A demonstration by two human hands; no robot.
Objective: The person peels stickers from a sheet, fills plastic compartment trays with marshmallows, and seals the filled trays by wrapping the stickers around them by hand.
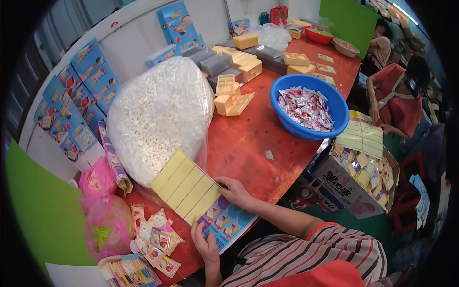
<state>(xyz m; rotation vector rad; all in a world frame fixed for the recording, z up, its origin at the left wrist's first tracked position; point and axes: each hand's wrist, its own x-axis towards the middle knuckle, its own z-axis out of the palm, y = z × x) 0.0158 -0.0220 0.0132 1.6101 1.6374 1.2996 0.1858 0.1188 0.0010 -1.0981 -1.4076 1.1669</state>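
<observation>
A yellow sheet (184,186) divided into strips lies at the front of the red table, partly over a blue and purple printed sheet (232,222). My right hand (234,192) rests at the yellow sheet's right edge, its fingers bent against it; a grip is hard to make out. At the lower edge, my left hand (205,243) touches the printed sheet near the yellow sheet's corner, fingers apart. A large clear bag (160,110) of small white pieces stands just behind the yellow sheet. Small printed packets (160,239) lie in a pile left of my left hand.
A blue basin (277,107) of sachets stands at the right table edge. Cream boxes (248,69) are stacked at the back. Pink bags (119,217) sit at the left. A carton (351,189) of packets is beside the table. A person (399,95) in red sits beyond it.
</observation>
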